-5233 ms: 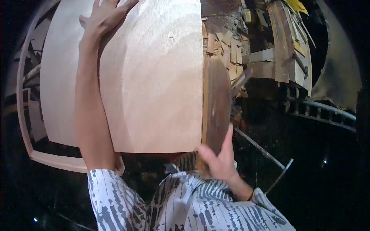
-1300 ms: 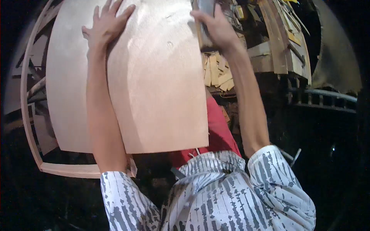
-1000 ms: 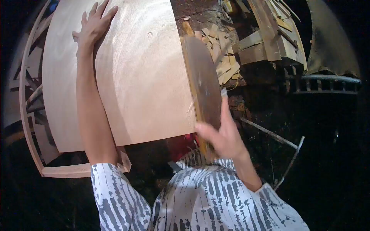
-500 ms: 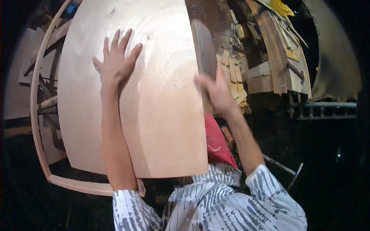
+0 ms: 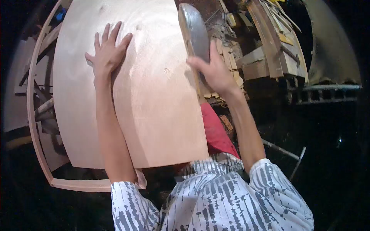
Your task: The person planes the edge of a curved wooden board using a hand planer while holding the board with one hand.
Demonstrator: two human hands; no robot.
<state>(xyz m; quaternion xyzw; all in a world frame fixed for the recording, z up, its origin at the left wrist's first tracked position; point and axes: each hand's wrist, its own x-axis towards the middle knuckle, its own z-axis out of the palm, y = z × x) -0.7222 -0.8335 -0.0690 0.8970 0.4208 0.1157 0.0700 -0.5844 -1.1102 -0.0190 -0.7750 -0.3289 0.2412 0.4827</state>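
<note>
- Pale plywood makes up the broad panel (image 5: 165,115), which lies across the wooden frame (image 5: 81,184); the frame's rim shows past the panel's left side and near end.
- The left hand (image 5: 109,54) is laid palm down on the panel, its fingers and thumb spread wide.
- The right hand (image 5: 216,73) grips the long grey-faced block (image 5: 195,30) at the panel's right edge, thumb on the panel side and index finger on the outer side; the other fingers cannot be made out.
- The block runs lengthwise along that edge, its far end beyond the hand.
- Thin wood offcuts (image 5: 230,57) lie in a heap on the ground, right of the block.
- Farther right, long boards (image 5: 269,42) rest beside a dark ladder-like rack (image 5: 327,93).
- Red cloth (image 5: 217,131) shows between the panel and the right forearm, above the grey-and-white patterned shirt (image 5: 216,204).
</note>
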